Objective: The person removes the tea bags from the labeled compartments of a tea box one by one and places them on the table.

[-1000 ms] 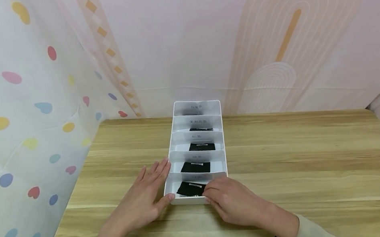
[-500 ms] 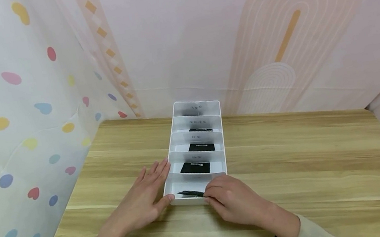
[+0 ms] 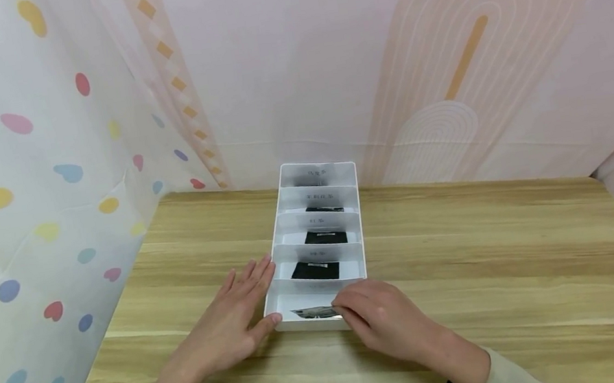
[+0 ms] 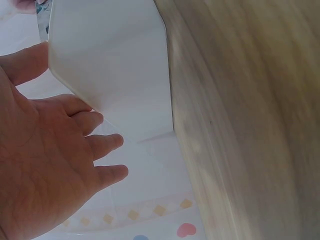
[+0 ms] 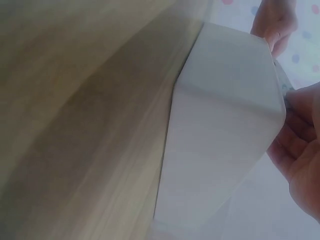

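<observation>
The right hand (image 3: pixel 390 320) is pinching a thin packet (image 3: pixel 315 313) between thumb and fingers at the nearest compartment of a white tray (image 3: pixel 301 325). A second ago this packet was showing a black face with a pale label; half a second ago it was appearing as a narrow dark strip; now it is presenting a silvery, patterned face. The right hand is sitting slightly farther right than before, over the tray's near right corner. The left hand (image 3: pixel 231 323) is staying where it was, its fingers extended along the tray's left wall and its thumb touching the near left corner; it is gripping nothing.

The tray is standing on the wooden table (image 3: pixel 499 256), its length running away from the person and its five compartments forming a single row. Small dark characters are marking the compartment walls. The pinched packet is leaning low at the front of the nearest one. The second compartment is holding a black packet (image 3: pixel 315 271) with a pale label, and the third is holding a similar labelled packet (image 3: pixel 326 238). In the fourth, only a dark sliver (image 3: pixel 324 209) is showing above the divider. The farthest is showing faint dark marks, too small to make out.
</observation>
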The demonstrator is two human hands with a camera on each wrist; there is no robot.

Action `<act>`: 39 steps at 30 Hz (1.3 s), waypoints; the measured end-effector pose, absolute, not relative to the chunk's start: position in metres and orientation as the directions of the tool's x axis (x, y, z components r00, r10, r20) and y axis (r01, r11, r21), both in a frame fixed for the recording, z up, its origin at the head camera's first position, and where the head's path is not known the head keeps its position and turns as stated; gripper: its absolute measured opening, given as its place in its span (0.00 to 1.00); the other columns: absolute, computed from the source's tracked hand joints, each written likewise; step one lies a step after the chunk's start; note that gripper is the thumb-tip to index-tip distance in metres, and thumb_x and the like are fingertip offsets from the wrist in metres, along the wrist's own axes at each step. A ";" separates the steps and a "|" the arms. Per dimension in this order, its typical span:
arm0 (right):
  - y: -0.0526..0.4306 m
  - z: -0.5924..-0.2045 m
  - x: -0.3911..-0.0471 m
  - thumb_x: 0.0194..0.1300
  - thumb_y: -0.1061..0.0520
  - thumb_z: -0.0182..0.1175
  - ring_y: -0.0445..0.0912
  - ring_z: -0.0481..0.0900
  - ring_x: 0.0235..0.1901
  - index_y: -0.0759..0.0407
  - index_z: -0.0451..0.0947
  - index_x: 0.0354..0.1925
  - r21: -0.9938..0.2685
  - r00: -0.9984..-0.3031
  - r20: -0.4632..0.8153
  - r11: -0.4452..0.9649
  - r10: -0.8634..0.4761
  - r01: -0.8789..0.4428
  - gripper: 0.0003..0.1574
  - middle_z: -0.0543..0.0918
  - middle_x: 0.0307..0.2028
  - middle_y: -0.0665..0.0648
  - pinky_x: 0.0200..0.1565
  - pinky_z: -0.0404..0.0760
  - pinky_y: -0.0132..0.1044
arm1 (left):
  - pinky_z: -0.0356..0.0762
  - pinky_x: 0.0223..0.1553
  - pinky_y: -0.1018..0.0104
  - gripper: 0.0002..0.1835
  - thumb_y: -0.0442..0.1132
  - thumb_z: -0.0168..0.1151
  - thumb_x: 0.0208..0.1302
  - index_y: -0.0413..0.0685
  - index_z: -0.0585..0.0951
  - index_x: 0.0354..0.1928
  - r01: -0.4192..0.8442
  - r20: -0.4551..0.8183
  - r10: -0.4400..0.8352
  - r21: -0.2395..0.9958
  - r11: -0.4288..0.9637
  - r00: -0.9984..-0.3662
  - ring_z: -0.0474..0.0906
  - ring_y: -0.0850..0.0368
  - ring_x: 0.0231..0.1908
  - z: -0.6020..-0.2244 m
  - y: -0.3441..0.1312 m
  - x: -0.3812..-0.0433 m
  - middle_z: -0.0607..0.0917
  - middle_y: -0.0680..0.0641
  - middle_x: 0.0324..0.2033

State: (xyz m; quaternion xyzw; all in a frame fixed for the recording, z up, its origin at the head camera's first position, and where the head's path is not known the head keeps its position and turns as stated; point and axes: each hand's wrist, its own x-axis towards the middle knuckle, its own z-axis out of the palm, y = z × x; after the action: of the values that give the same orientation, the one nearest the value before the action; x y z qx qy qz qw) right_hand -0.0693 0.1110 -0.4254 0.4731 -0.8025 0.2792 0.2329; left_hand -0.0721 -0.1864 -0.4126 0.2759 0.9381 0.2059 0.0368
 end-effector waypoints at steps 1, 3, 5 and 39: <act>0.112 -0.426 -0.070 0.68 0.67 0.65 0.44 0.87 0.40 0.61 0.84 0.41 -0.216 -0.431 0.652 0.393 -0.624 -0.894 0.05 0.88 0.37 0.51 0.50 0.86 0.37 | 0.47 0.76 0.32 0.44 0.50 0.63 0.75 0.36 0.56 0.81 0.504 0.046 0.534 0.407 0.762 -0.844 0.51 0.35 0.79 -0.413 -0.186 -0.072 0.55 0.40 0.82; 0.112 -0.426 -0.071 0.66 0.67 0.68 0.44 0.87 0.40 0.61 0.85 0.42 -0.203 -0.415 0.673 0.387 -0.613 -0.899 0.06 0.88 0.37 0.51 0.49 0.86 0.37 | 0.47 0.76 0.32 0.44 0.50 0.63 0.75 0.36 0.56 0.81 0.504 0.047 0.534 0.409 0.761 -0.844 0.51 0.35 0.79 -0.413 -0.186 -0.073 0.55 0.40 0.81; 0.113 -0.426 -0.072 0.63 0.68 0.70 0.44 0.87 0.40 0.61 0.85 0.42 -0.208 -0.414 0.684 0.383 -0.601 -0.900 0.08 0.89 0.38 0.51 0.48 0.86 0.37 | 0.47 0.76 0.32 0.44 0.50 0.63 0.75 0.36 0.57 0.81 0.504 0.047 0.534 0.410 0.760 -0.844 0.51 0.35 0.79 -0.414 -0.186 -0.073 0.55 0.40 0.82; 0.141 -0.391 -0.086 0.79 0.57 0.59 0.48 0.87 0.31 0.70 0.85 0.41 -0.322 -0.453 0.818 0.369 -0.354 -0.872 0.16 0.88 0.33 0.58 0.39 0.87 0.32 | 0.45 0.77 0.33 0.44 0.53 0.61 0.76 0.37 0.55 0.82 0.499 0.035 0.533 0.411 0.763 -0.845 0.51 0.36 0.80 -0.415 -0.185 -0.072 0.53 0.40 0.82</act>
State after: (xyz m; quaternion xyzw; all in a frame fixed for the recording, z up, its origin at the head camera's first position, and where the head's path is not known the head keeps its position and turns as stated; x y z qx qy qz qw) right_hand -0.0864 0.1406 -0.3914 0.4044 -0.7579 0.3898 0.3319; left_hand -0.0718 -0.1846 -0.4155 0.2750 0.9380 0.2067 0.0417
